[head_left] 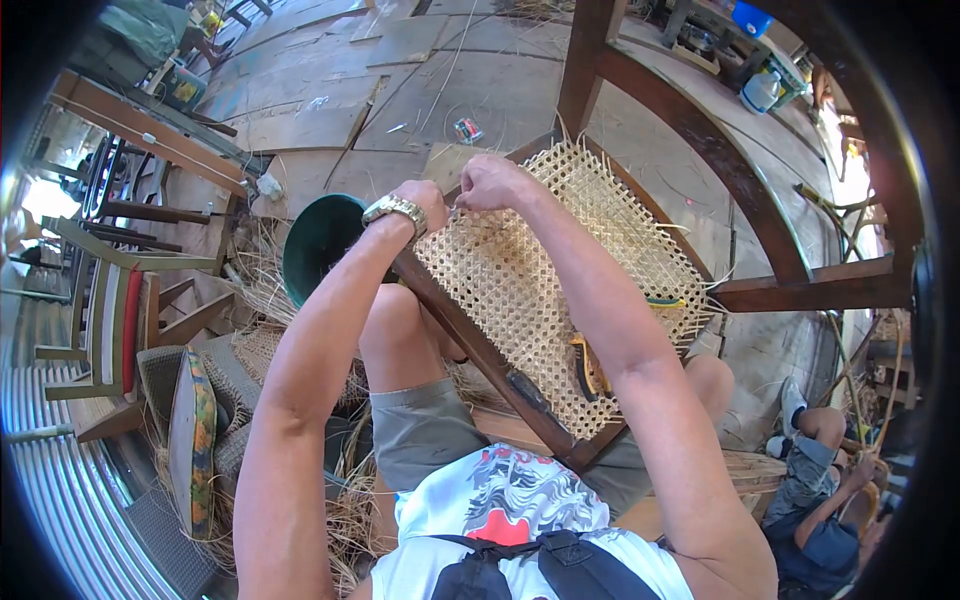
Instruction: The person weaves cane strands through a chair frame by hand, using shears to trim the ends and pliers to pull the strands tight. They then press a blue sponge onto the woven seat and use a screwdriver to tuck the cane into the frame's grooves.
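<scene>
Woven cane webbing [520, 280] covers the seat of a dark wooden chair frame [470, 370] lying across my lap. At the seat's far left corner, my left hand [425, 203], a metal watch on its wrist, is closed with its fingertips hidden. Beside it my right hand [492, 184] is pinched together over the webbing's edge; whatever it grips is too small to make out. Yellow-and-black handles of a hand tool [584, 370] rest on the webbing under my right forearm. Loose cane ends stick out along the panel's borders.
Close to my left wrist stands a dark green bucket [318, 245]. Cane scraps [262, 250] litter the floor at left, near a chair with a red-edged seat [130, 325]. The frame's curved wooden rail [715, 150] rises at right. Another person [820, 490] sits at lower right.
</scene>
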The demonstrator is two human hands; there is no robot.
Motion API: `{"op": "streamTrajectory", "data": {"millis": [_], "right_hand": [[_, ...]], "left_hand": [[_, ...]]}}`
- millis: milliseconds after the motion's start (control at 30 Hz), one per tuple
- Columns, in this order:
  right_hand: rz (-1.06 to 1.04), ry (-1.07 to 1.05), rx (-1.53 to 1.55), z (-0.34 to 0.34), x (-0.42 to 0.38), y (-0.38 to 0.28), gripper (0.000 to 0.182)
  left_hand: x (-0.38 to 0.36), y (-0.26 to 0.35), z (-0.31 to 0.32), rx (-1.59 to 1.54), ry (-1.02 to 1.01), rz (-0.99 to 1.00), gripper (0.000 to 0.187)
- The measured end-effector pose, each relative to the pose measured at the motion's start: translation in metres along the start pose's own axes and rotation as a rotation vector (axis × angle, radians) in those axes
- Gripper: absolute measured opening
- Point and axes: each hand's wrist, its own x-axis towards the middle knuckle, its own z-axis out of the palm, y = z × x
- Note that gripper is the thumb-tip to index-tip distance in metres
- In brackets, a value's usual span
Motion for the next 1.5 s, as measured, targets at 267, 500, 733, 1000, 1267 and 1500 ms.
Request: {"op": "streamTrajectory", "data": {"millis": [267,500,733,1000,1267,1500], "right_hand": [[0.059,0.033,0.005,0.003,-0.002,-0.003,0.035],[-0.042,0.197,-0.112,0.029,0.014,0.008,0.019],[-0.089,0.248,-0.035,0.024,-0.005,0.007,0.018],[-0.046,0.14,0.186,0.012,-0.005,0.019,0.023],[0.094,0.069,0.218,0.003,0.008,0.01,0.025],[0.096,0.038,0.113,-0.007,0.007,0.0,0.024]], "left_hand": [[0.007,-0.01,0.007,0.019,0.085,0.07,0.036],[0.003,0.016,-0.017,0.192,0.097,0.157,0.032],[0.011,-0.008,0.006,0.072,0.145,0.105,0.034],[0.005,-0.009,0.009,-0.035,0.161,0.147,0.033],[-0.003,-0.018,0.007,-0.176,0.107,0.176,0.03],[-0.016,0.003,0.015,-0.111,0.301,0.033,0.03]]}}
